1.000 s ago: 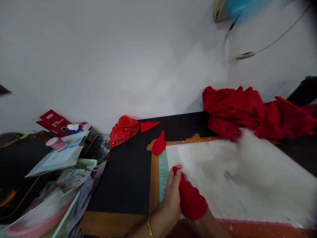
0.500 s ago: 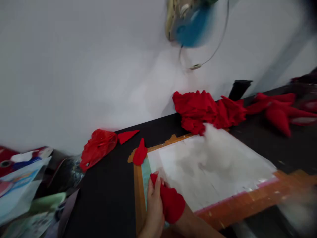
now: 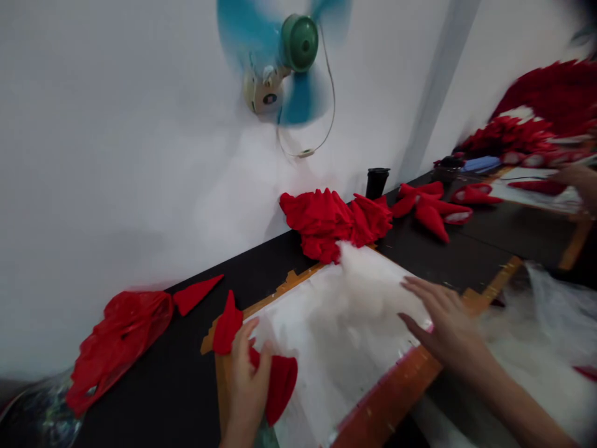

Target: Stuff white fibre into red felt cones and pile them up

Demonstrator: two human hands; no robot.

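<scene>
My left hand grips a red fabric piece, a small sewn cone whose wide end points right, over the left side of the white sheet. My right hand is apart from it, fingers spread and holding nothing, at the right edge of a loose heap of white stuffing. Just beyond my left hand lies another small red cone. A flat red triangle rests farther back on the black table.
Crumpled red fabric and a black cup stand by the wall. Stuffed red shapes lie right of them. A red plastic bag sits at left, a blue fan spins above. Another person's hand works at far right.
My right hand has come out of the red fabric piece and moved right to the stuffing. My left hand keeps the piece. The view has swung to the right.
</scene>
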